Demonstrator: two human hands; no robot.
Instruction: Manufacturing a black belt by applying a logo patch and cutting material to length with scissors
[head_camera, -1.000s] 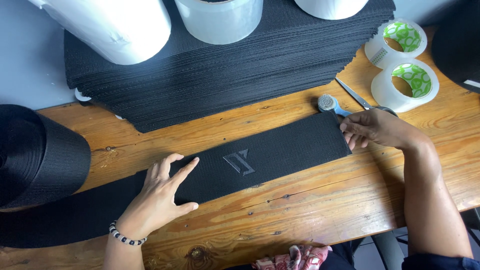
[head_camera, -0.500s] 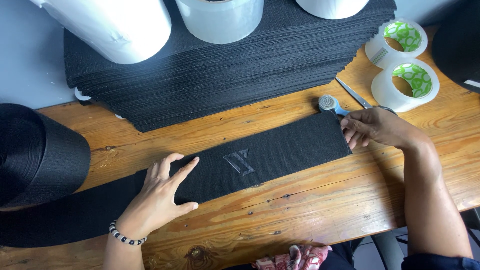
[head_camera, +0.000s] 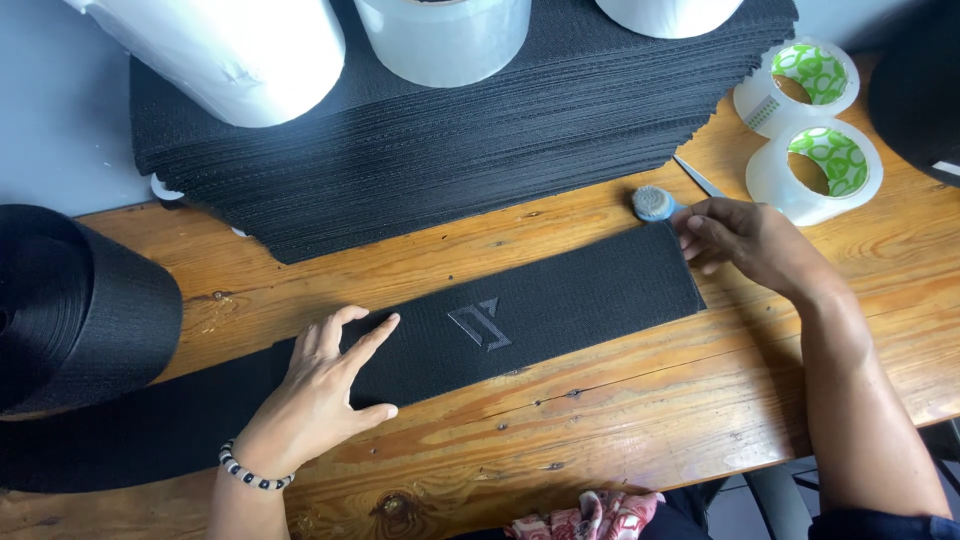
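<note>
There was the black strip (head_camera: 540, 315), laid flat across the wooden table (head_camera: 620, 440) and running at a slight slant from lower left up to the right, with an embossed angular emblem (head_camera: 480, 323) about halfway along the visible stretch. The left hand (head_camera: 325, 385) lay palm down on the strip's left part, fingers spread and flat, thumb out toward the near edge, pinning the strip and not pinching it; a beaded bracelet (head_camera: 252, 470) circled that wrist. Over at the far end, the right hand (head_camera: 745, 240) sat at the strip's right edge, its grip loosely curled with fingertips touching the upper right corner; I could not tell whether it actually pinched the strip. Just beside those fingertips lay a small round blue-and-grey tool (head_camera: 653, 203), and a thin metal blade (head_camera: 698, 178) poked out from behind the hand. To the left, the strip ran on toward a big black roll (head_camera: 75, 310) standing at the table's left end. Behind the strip sat a thick stack of black sheets (head_camera: 450, 150), with white rolls (head_camera: 250, 50) resting on top of it. At the right rear, two clear tape rolls (head_camera: 815, 165) with green-patterned cores stood touching each other, near the right hand but apart from it. A patterned cloth (head_camera: 590, 515) showed at the near edge.
</note>
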